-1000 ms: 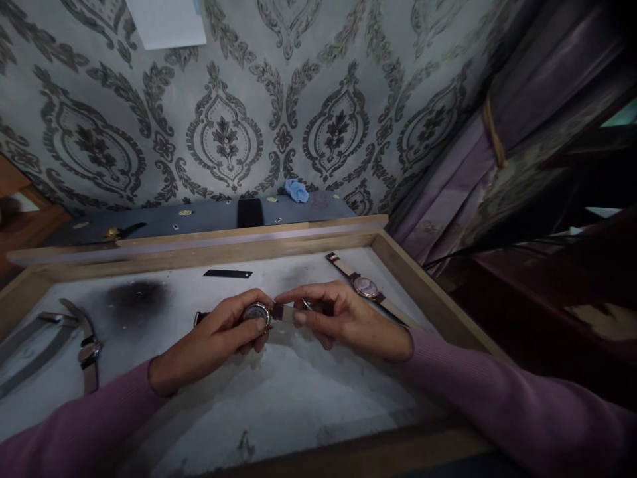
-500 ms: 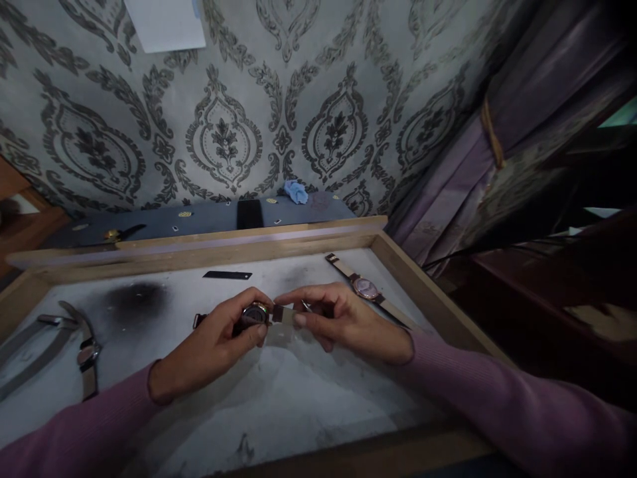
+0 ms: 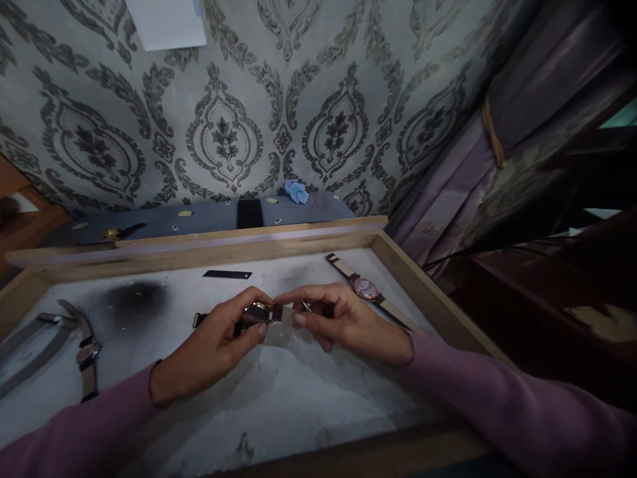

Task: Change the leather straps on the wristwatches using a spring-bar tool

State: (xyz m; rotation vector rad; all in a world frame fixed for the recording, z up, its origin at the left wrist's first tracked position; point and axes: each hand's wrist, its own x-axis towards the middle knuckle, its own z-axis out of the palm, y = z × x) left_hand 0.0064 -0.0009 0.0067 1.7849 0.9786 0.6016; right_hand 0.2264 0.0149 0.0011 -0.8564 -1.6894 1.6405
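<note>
Near the middle of the view, my left hand (image 3: 213,342) grips a round dark-faced watch (image 3: 255,315) between thumb and fingers; a dark strap end with a buckle sticks out behind the hand. My right hand (image 3: 343,318) pinches a strap piece (image 3: 285,315), brown at its tip and pale along its length, whose tip is at the watch's right side. Whether strap and case are joined cannot be made out. A small shiny metal piece shows among the right fingers, partly hidden.
A wood-rimmed tray (image 3: 413,285) surrounds the hands. Inside lie a rose-gold watch (image 3: 365,288), a black blade (image 3: 227,274), another watch (image 3: 87,353) and grey straps (image 3: 30,362). Behind are a black phone-like slab (image 3: 249,214) and a blue crumpled cloth (image 3: 296,192).
The watch face in my left hand has tilted slightly. Both hands otherwise keep their places and grips.
</note>
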